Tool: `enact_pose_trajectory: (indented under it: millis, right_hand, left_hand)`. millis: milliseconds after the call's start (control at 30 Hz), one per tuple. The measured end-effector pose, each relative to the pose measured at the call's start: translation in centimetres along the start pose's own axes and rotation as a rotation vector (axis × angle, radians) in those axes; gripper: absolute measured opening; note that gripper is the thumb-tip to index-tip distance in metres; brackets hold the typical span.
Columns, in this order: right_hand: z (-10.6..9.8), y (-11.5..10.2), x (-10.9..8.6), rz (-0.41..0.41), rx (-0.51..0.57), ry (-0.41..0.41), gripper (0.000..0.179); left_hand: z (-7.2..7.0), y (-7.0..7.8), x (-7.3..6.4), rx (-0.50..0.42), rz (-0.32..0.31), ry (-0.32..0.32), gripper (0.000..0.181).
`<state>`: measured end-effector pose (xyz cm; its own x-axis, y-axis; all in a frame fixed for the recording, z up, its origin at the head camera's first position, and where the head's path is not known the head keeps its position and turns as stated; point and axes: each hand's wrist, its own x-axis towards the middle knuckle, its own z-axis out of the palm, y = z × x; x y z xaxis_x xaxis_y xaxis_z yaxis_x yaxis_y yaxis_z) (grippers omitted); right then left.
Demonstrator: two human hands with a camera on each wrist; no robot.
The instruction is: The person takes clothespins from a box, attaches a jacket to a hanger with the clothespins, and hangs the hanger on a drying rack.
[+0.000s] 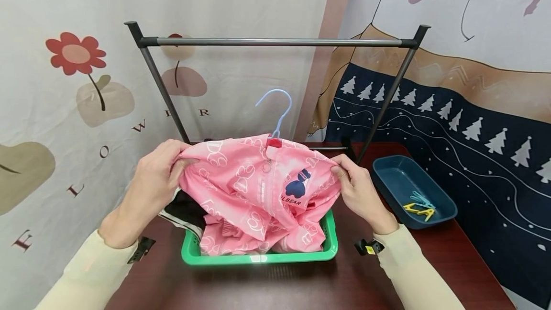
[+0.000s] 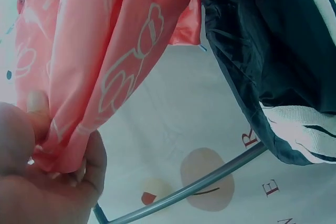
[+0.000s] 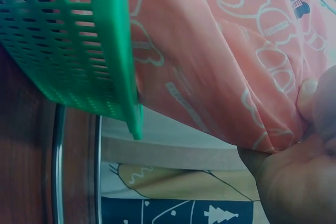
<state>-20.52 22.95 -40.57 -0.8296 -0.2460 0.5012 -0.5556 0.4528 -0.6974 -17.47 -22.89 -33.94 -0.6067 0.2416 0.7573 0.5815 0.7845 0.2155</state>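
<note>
A pink jacket (image 1: 241, 176) with white bear outlines and a navy bear patch is stretched between both hands, above a green basket (image 1: 258, 259). My left hand (image 1: 157, 176) pinches its left shoulder, thumb against the cloth; the left wrist view shows fingers curled behind the fabric. On the other side, my right hand (image 1: 359, 188) grips the right shoulder between thumb and fingers. The hook of a light blue hanger (image 1: 286, 109) rises from the collar; the rest of the hanger is hidden inside the jacket. The jacket's lower part lies in the basket.
Behind the basket stands a dark metal rack with a horizontal rail (image 1: 275, 42). A black garment (image 1: 185, 212) with white stripes hangs over the basket's left side. At the right, a blue tray (image 1: 398, 169) holds yellow clothespins (image 1: 426, 213) and teal ones on the dark red table (image 1: 241, 288).
</note>
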Motion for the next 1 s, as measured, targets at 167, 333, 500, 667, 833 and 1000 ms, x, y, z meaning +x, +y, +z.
enact_pose_trajectory:
  millis: [167,333,500,667,833,1000]
  right_hand:
    - [0.0,0.2,-0.2,0.014,-0.004,-0.003,0.018]
    - [-0.2,0.6,-0.4,0.031,-0.003,-0.028,0.019]
    - [-0.6,1.0,-0.7,0.094,-0.002,-0.068,0.023]
    - [-1.2,0.9,-0.9,0.149,-0.015,-0.1,0.028]
    - [-1.9,2.0,-1.4,0.144,-0.047,-0.108,0.029]
    - [-3.1,6.1,-1.9,0.07,0.014,-0.105,0.032]
  left_hand:
    - [0.1,0.1,0.1,-0.01,0.022,-0.033,0.021]
    - [0.2,0.2,0.3,-0.015,0.038,-0.046,0.014]
    - [0.1,0.4,0.1,-0.005,0.03,-0.055,0.016]
    - [0.2,0.5,0.1,0.011,0.016,-0.041,0.016]
    - [0.3,0.5,-0.2,0.013,0.012,-0.037,0.016]
    - [0.3,0.4,-0.4,0.001,0.001,-0.058,0.016]
